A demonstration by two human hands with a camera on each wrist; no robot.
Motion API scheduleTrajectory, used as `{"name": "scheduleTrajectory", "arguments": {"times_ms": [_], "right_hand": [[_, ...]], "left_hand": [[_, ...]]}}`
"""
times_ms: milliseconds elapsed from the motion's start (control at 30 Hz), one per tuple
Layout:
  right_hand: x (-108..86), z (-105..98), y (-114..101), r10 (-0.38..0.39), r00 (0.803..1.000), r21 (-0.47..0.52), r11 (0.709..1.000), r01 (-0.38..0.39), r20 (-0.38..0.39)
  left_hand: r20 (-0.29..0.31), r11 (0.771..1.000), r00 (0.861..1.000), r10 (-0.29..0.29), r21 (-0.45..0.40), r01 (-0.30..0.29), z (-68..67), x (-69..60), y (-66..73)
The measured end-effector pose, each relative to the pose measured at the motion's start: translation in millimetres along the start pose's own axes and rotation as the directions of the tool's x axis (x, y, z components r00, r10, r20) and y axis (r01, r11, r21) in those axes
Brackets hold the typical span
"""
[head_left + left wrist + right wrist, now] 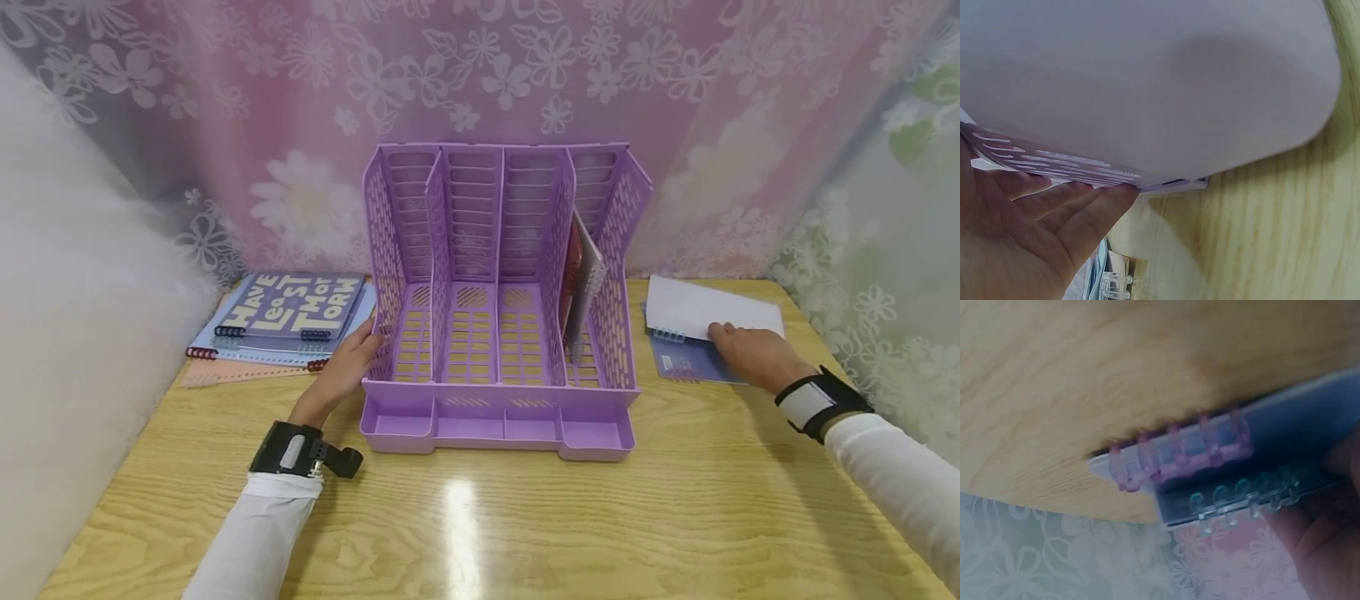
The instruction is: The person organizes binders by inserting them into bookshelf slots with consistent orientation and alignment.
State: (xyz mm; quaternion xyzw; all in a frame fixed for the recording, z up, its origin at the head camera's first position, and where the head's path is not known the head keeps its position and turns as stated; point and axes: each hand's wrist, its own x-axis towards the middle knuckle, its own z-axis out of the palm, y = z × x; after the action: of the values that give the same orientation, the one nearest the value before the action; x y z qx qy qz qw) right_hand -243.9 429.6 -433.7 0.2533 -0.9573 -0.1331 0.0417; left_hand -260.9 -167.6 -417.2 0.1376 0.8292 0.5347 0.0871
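A purple file organizer (465, 387) stands upright on the table. My left hand (348, 367) grips the front edge of its left side wall; in the left wrist view the fingers (1094, 219) lie against the slotted panel. To the right, my right hand (757, 354) pinches a white spiral notebook (705, 304) with teal rings by its near edge. That notebook is tilted above a blue notebook (678, 358) with pink rings (1179, 450), which lies on the table. Red and grey spiral notebooks (587, 279) lean in the organizer's rightmost compartment.
A stack of spiral notebooks (292, 308), the top one dark with large lettering, lies left of the organizer. Small trays (465, 429) run along the organizer's front. Behind the wooden table (480, 517) hangs a pink floral curtain (465, 75).
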Motion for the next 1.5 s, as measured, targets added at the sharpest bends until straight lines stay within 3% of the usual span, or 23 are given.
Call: {"name": "scheduleTrajectory", "arguments": {"times_ms": [133,267,333,467,600,833,967,1233,1500], "right_hand": [[-5.7,2,-6,0.012,0.999,-0.069,0.997,-0.015,-0.043],[-7.0,1,-11,0.134,0.989,0.034,0.991,-0.132,-0.063],[-7.6,-4,-11,0.232,0.971,0.118,0.967,-0.225,-0.052],[-11.8,-21,-13,0.399,0.915,0.274,0.888,-0.369,-0.064],[-18.5,-42,-18,0.441,0.883,0.361,0.859,-0.363,-0.160],[-33.7,-73,-35,0.452,0.860,0.490,0.820,-0.295,-0.239],[-49.5,-93,-49,0.433,0.855,0.500,0.829,-0.251,-0.287],[-76.1,-139,-78,0.296,0.868,0.348,0.924,-0.156,-0.398],[-83.0,-170,-101,0.141,0.904,0.276,0.961,-0.027,-0.403]], "left_hand": [[0.006,1.000,1.000,0.003,0.004,-0.003,0.8,0.3,0.3],[0.006,1.000,1.000,-0.004,-0.004,0.004,-0.6,0.4,-1.7],[0.012,1.000,1.000,-0.004,-0.021,0.005,-1.3,0.9,-2.5],[0.023,0.999,1.000,-0.021,-0.029,0.022,-1.4,2.4,-1.1],[0.027,1.000,0.999,-0.021,-0.017,0.022,-1.3,-0.6,6.0],[0.018,1.000,1.000,-0.007,-0.018,0.007,-0.3,-0.2,0.8],[0.018,1.000,1.000,-0.007,-0.014,0.007,-0.2,0.2,0.7],[0.007,1.000,1.000,-0.008,0.006,0.008,-2.2,1.1,-1.0],[0.010,1.000,1.000,0.003,-0.003,-0.003,-0.9,0.5,-1.6]]}}
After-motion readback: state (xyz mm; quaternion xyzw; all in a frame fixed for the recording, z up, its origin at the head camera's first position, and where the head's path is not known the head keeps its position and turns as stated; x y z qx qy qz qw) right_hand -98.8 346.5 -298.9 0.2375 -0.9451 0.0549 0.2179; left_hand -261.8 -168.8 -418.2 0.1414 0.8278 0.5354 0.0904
